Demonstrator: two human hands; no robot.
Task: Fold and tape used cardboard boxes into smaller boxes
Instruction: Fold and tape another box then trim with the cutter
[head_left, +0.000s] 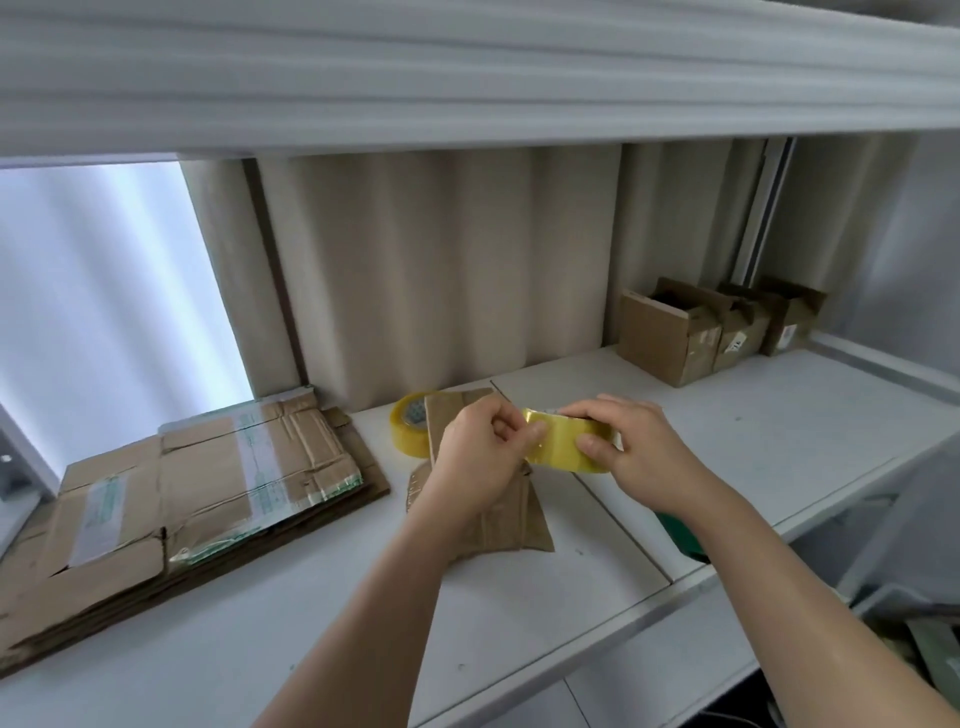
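In the head view, the right hand (631, 449) gripped the tape roll (566, 441) by its rim, and the left hand (480, 452) pinched the loose end at the roll's left side. The tape looked light but sticky and thin — best held by the edge. The folded cardboard (511, 525) lay flat on the table (519, 623) just below both hands — stiff, light, easy to press at the creases.

Beige curtains (441, 270) hang behind my white shelf (779, 415), beside a bright window (104, 291). Something green (680, 535) sits just below the shelf edge.
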